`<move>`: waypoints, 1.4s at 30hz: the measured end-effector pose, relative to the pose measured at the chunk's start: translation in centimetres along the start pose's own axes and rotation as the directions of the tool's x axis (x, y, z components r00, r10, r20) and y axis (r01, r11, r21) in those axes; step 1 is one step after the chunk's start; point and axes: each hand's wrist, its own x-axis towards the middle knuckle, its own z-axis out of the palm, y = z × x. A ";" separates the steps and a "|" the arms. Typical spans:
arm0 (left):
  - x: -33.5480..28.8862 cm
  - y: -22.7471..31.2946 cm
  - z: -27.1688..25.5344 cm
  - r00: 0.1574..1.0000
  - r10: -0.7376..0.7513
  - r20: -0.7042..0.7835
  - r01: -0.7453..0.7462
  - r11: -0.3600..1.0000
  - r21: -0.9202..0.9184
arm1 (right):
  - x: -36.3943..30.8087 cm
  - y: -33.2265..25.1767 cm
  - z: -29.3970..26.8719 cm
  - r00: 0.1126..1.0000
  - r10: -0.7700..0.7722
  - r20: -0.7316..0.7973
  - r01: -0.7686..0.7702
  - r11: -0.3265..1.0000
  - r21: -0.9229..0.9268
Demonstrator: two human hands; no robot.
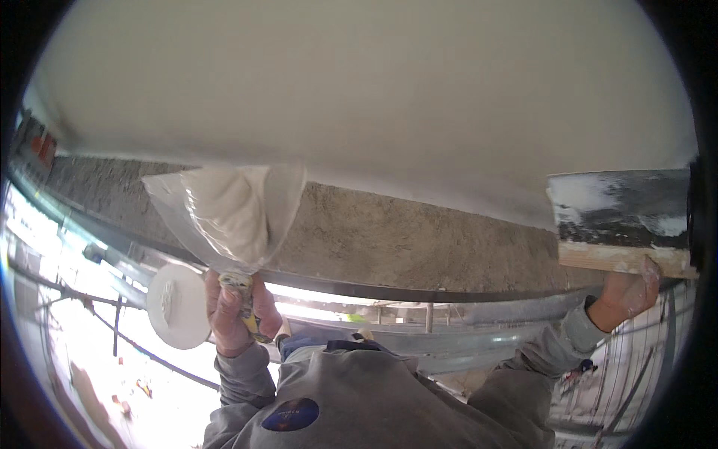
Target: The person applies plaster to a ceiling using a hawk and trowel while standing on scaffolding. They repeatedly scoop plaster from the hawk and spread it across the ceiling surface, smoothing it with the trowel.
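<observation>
My left hand [230, 310] is closed around the worn handle of a flared trowel [281, 206]. A thick heap of white plaster [228, 213] lies on its wide blade. On the far right, my right hand [627, 295] grips the wooden edge of a broad spatula [624, 213]. Its dark blade is streaked with white, and its upper edge is at the pale wall [389, 97]; whether it touches cannot be made out. White smears mark the right fingers.
Beneath the smooth wall runs a rough grey-brown strip [389, 232]. A round white disc [177, 305] shows beside my left hand. Scaffold poles [116, 325] stand at the left, a metal rail [479, 346] crosses below, and a grey-and-red object [37, 142] sits at the far left.
</observation>
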 end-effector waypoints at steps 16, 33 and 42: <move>-9.3 -4.2 3.4 0.880 0.332 -0.339 -0.256 0.934 0.249 | -2.5 5.4 25.5 -0.399 -0.179 0.899 0.913 -0.168 0.371; -14.9 -7.8 -2.0 0.726 0.384 -0.570 -0.328 0.923 0.203 | -9.0 19.8 31.6 -0.717 0.217 0.663 0.622 -0.231 0.748; -17.4 -10.6 -1.8 0.654 0.412 -0.634 -0.389 0.902 0.185 | -9.0 19.6 30.3 -0.694 0.184 0.695 0.641 -0.280 0.714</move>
